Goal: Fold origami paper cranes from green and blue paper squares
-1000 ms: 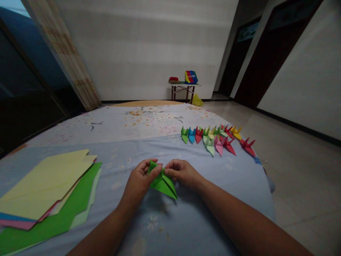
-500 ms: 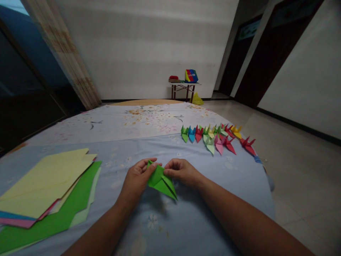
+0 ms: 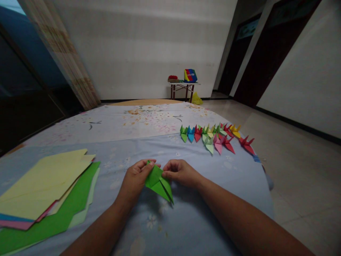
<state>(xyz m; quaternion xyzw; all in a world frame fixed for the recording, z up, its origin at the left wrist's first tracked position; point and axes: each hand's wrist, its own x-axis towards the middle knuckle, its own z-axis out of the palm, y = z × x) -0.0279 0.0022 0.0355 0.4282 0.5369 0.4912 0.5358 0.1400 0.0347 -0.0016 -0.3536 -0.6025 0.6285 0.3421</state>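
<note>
A folded green paper piece (image 3: pixel 158 181) is held just above the blue cloth of the table (image 3: pixel 186 220), its long point aimed down toward me. My left hand (image 3: pixel 135 177) pinches its upper left part, thumb on top. My right hand (image 3: pixel 178 172) pinches its upper right edge with curled fingers. Both hands are closed on the paper.
A stack of coloured paper sheets (image 3: pixel 45 192), yellow on top and green below, lies at the left. A row of several folded paper cranes (image 3: pixel 213 137) stands at the right back. A small table with coloured items (image 3: pixel 183 83) stands by the far wall. The table's edge runs along the right.
The green paper and both hands have shifted slightly left. The grip looks the same.
</note>
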